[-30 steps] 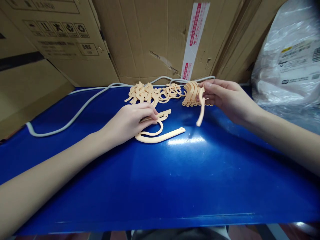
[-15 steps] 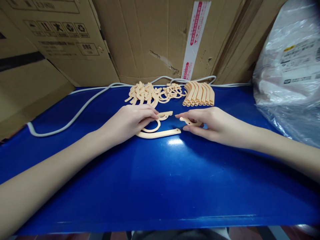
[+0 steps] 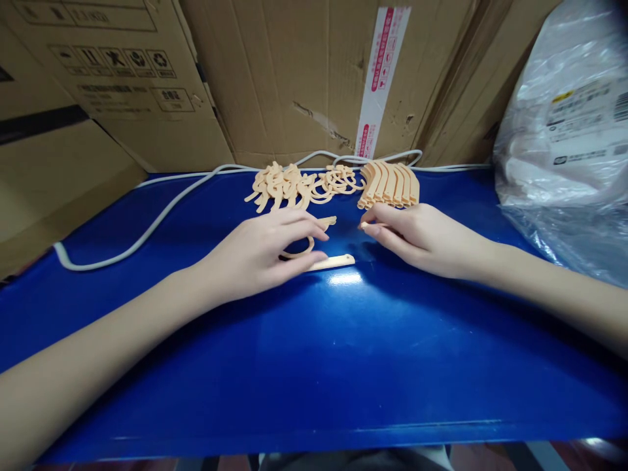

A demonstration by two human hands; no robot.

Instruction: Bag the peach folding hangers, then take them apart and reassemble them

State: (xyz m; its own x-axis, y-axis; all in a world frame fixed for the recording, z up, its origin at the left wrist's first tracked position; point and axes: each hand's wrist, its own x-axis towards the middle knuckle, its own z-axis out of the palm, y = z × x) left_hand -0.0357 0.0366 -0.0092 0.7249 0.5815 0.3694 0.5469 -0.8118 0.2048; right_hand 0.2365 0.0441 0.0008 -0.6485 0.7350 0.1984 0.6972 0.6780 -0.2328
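Note:
My left hand (image 3: 265, 252) is over some beige plastic parts, its thumb and fingers apart. Beneath it a long curved strip (image 3: 338, 262) with a hole near its end lies on the table, partly covered by the hand. A ring-shaped part (image 3: 311, 246) shows between thumb and fingers, and a short flat part (image 3: 330, 221) pokes out beyond the fingertips. Just to the right, my right hand (image 3: 417, 239) pinches a small beige plastic piece (image 3: 364, 225); only its tip shows, the rest being hidden by the fingers.
Behind the hands, a loose heap of beige parts (image 3: 279, 183), some ring-shaped parts (image 3: 338, 178) and a neat row of curved strips (image 3: 392, 183) lie on the blue table (image 3: 314, 366). A white cable (image 3: 161, 222), cardboard boxes (image 3: 294, 78) and a plastic-wrapped bundle (image 3: 554, 131) border it.
My left hand has opened and shifted right, over the parts it was touching. My right hand has turned and moved slightly up, so the small piece in it is now mostly hidden.

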